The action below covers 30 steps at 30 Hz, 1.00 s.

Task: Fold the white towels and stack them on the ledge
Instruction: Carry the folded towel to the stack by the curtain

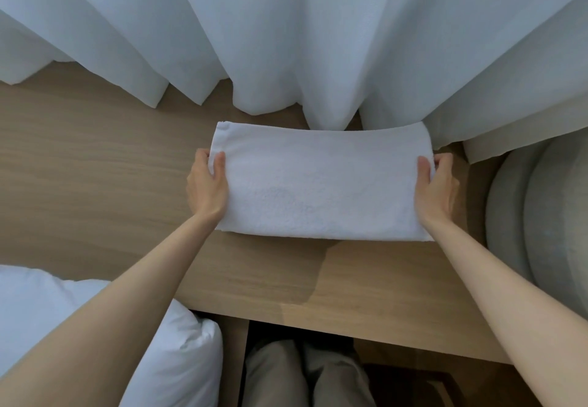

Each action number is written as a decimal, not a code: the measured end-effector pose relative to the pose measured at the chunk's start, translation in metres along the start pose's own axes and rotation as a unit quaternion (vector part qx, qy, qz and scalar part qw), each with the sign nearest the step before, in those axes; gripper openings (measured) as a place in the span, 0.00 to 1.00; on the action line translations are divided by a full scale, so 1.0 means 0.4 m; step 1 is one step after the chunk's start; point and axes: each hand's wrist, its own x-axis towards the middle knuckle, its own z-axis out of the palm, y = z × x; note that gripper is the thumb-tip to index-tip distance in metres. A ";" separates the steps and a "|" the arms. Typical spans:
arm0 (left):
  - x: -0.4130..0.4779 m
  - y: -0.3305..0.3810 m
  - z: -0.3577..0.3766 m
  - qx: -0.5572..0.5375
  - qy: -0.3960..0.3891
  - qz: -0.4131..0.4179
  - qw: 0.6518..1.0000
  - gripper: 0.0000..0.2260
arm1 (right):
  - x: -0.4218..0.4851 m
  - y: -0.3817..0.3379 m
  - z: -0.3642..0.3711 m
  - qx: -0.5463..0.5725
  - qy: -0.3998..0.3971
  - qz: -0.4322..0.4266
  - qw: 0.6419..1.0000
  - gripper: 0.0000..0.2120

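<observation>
Bottom left, white bedding (95,327), maybe pillow, can't tell. Left hand (206,190) pinches the left short edge of the towel (321,183), thumb on top, fingers tucked under; right hand (437,187) does the same at the right edge, w/ a grey cushion (534,209) beyond. Towel lies flat on the wooden ledge (95,152), far edge touching the curtain (286,40); already a neat rectangle, prob. one fold left, no stack in view yet.

The towel (321,183) is plain white, faintly nubbed. The ledge (95,158) is light tan wood with fine streaky grain. The far curtain (286,40) is plain bluish white. Near left, the bedding (47,304) is white; at right, a cushion (537,215) is pale grey. The near trousers (280,374) are grey-beige.
</observation>
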 end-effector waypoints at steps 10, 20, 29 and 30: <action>-0.125 0.127 0.128 0.181 0.005 0.255 0.950 0.21 | -0.129 -0.117 0.120 -0.172 -0.019 -0.207 0.963 0.20; -0.070 0.028 0.205 0.320 -0.046 0.302 0.897 0.27 | -0.080 -0.016 0.167 -0.311 -0.080 -0.224 0.920 0.25; -0.080 0.076 0.137 0.323 -0.100 0.170 0.926 0.28 | -0.069 -0.017 0.052 -0.357 -0.159 -0.129 0.911 0.27; -0.088 0.095 0.120 0.336 -0.120 0.160 0.920 0.28 | -0.071 -0.034 0.027 -0.345 -0.181 -0.123 0.913 0.27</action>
